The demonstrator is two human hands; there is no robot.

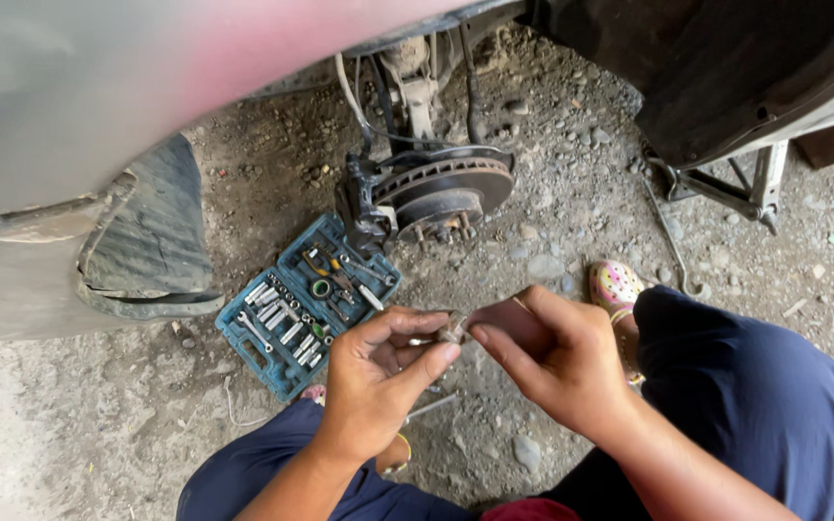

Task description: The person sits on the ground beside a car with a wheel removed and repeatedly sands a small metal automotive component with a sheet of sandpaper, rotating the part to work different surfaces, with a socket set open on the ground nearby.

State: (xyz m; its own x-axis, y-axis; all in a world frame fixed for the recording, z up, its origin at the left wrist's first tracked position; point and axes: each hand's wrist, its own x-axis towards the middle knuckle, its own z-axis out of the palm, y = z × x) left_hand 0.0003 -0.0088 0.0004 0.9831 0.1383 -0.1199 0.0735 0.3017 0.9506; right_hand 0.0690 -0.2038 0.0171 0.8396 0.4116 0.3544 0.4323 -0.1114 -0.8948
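Both hands meet above the gravel: left hand (378,371) pinches a small metal part (452,331), right hand (557,352) grips a flat brown piece (499,323) (blue socket set (306,304) lies open beyond).

Small metal part (453,329), grey, short and stubby, exact shape hard to tell; sits at centre of frame, pinched between fingertips of left hand (378,371) and right hand (552,352). Thin metal pin pokes from it toward left palm. Flat reddish-brown piece (499,318) lies just right of it, tilted, under right hand thumb, touching metal part. Both held above gravel ground.
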